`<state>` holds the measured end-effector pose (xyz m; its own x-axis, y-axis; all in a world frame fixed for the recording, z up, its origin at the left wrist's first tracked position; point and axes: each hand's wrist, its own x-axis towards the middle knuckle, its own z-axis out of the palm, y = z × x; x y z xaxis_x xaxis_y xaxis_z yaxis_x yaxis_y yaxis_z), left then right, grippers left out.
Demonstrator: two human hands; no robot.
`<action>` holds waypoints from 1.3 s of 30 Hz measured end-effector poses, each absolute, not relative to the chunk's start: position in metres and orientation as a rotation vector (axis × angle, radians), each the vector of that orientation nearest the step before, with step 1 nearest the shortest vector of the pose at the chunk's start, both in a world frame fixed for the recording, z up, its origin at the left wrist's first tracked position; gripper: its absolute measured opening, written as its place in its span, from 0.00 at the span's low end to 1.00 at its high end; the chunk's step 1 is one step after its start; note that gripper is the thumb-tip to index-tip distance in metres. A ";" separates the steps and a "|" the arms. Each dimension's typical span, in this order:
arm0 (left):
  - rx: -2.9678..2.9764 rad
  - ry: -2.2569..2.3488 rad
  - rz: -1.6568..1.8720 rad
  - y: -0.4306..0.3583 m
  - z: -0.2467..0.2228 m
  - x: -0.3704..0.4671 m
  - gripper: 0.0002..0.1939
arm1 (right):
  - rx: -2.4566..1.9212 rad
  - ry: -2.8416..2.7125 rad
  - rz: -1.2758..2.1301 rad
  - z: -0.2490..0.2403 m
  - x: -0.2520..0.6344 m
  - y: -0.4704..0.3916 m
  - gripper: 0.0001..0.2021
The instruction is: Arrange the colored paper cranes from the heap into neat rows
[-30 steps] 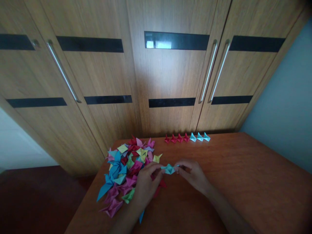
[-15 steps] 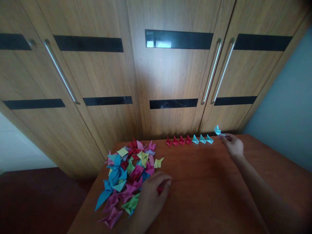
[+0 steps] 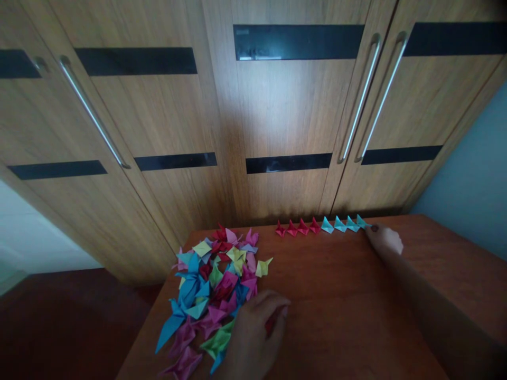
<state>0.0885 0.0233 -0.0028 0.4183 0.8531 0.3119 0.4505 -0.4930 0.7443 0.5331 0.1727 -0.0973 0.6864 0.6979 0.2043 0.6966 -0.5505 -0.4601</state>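
Observation:
My right hand (image 3: 384, 240) pinches a light blue origami crane (image 3: 360, 221) at the right end of a row near the table's back edge. Left of it in the row stand several light blue cranes (image 3: 339, 224) and several red cranes (image 3: 303, 227). My left hand (image 3: 259, 327) rests curled over the table at the right side of a pile of folded paper cranes (image 3: 216, 295). A dark red patch shows between its thumb and fingers; I cannot tell whether it is paper or the tabletop.
The pile mixes pink, blue, green, yellow and red pieces, with a yellow crane (image 3: 263, 267) at its right edge. Beneath everything is a reddish-brown wooden table (image 3: 336, 306). Behind it rises a wooden wardrobe (image 3: 285, 111) with long metal handles (image 3: 360, 100). A blue-grey wall (image 3: 471, 158) stands at right.
My right hand has lowered the light blue crane from above the row's right end down onto the table beside the others. The left hand keeps its curled pose; the view has shifted slightly.

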 end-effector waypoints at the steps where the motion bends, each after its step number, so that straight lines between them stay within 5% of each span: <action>1: 2.112 1.102 0.924 0.023 -0.002 0.088 0.11 | -2.403 -1.073 0.007 -0.098 0.533 0.173 0.23; 29: 2.198 1.088 0.829 0.022 -0.003 0.089 0.13 | -2.365 -0.951 -0.102 -0.094 0.499 0.137 0.22; 39: 2.386 1.243 0.819 0.041 -0.006 0.072 0.12 | -2.081 -1.336 0.070 -0.098 0.414 0.094 0.11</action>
